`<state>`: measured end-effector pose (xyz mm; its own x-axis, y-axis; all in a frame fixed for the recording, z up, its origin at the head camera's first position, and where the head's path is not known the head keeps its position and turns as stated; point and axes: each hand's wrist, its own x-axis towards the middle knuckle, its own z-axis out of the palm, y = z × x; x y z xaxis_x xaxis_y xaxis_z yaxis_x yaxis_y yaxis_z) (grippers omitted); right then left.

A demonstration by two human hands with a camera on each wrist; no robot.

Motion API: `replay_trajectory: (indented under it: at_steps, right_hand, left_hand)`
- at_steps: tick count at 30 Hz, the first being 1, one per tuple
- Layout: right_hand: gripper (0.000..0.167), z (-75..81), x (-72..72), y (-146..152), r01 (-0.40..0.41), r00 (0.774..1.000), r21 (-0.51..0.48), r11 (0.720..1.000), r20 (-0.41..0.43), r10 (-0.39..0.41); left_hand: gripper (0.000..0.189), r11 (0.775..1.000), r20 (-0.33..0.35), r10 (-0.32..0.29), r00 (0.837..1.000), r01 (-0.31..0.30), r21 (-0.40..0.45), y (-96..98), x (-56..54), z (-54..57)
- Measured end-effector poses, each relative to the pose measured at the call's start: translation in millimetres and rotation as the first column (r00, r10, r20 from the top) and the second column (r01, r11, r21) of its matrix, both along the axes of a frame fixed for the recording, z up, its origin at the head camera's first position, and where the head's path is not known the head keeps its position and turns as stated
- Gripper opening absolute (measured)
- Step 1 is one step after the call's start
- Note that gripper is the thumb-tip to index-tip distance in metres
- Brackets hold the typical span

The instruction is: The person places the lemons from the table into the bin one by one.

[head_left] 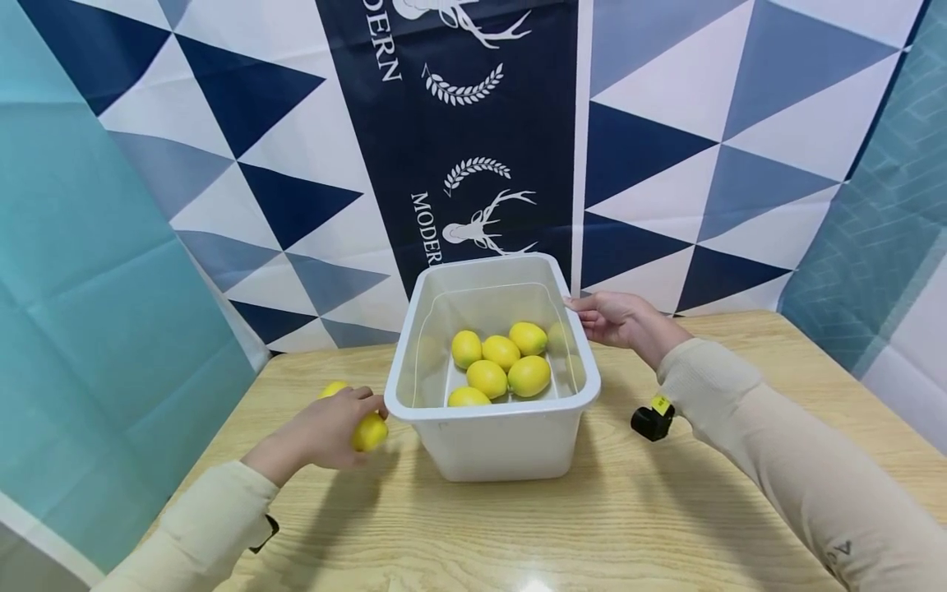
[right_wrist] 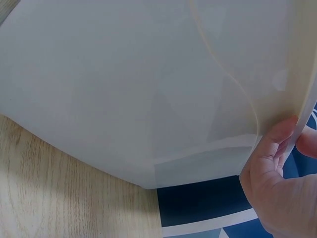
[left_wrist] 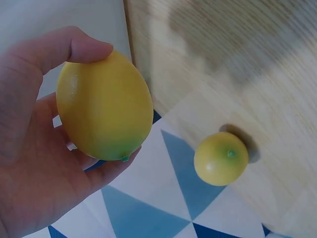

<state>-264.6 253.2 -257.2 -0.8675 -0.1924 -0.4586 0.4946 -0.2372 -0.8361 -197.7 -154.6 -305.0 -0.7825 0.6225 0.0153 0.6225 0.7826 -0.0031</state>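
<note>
A lemon (head_left: 370, 432) is held in my left hand (head_left: 333, 429), just left of a white plastic bin (head_left: 491, 440). The left wrist view shows the thumb on one side of this lemon (left_wrist: 105, 106) and the fingers curled round behind it. Another lemon (head_left: 333, 388) rests on the table beyond that hand, partly hidden by it. Several lemons (head_left: 501, 352) lie on the floor of the bin. My right hand (head_left: 617, 321) grips the bin's right rim near the back; in the right wrist view the thumb and fingers pinch the rim from both sides.
The bin stands on a light wood table (head_left: 488, 534). Close behind it hangs a patterned cloth (head_left: 296, 164) with triangles and deer heads. A teal cloth (head_left: 89, 271) borders the left side. Small black devices hang at both wrists.
</note>
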Motion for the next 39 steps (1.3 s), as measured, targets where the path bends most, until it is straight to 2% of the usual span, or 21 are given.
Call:
replay_trajectory:
  at_steps: [8,20,28,39]
  right_hand:
    - [0.016,0.3,-1.5,0,-0.008,1.000,0.002,1.000,-0.003,0.008]
    - [0.019,-1.5,-1.4,1,0.004,1.000,-0.004,1.000,0.008,-0.004]
    - [0.018,-1.5,-0.2,2,-0.011,1.000,-0.006,1.000,0.003,0.011]
    - [0.017,-0.6,-1.2,1,-0.001,1.000,-0.004,1.000,0.005,0.001]
  left_hand:
    - [0.043,1.000,-0.027,-0.015,1.000,0.015,0.003,1.7,2.1,12.0]
    - [0.045,1.000,-0.019,0.000,1.000,0.000,-0.002,0.0,6.1,26.3]
    - [0.045,1.000,-0.032,0.010,0.999,-0.009,0.018,-1.6,6.4,32.6]
    - [0.045,1.000,-0.070,0.007,0.997,-0.006,0.017,0.6,3.8,47.4]
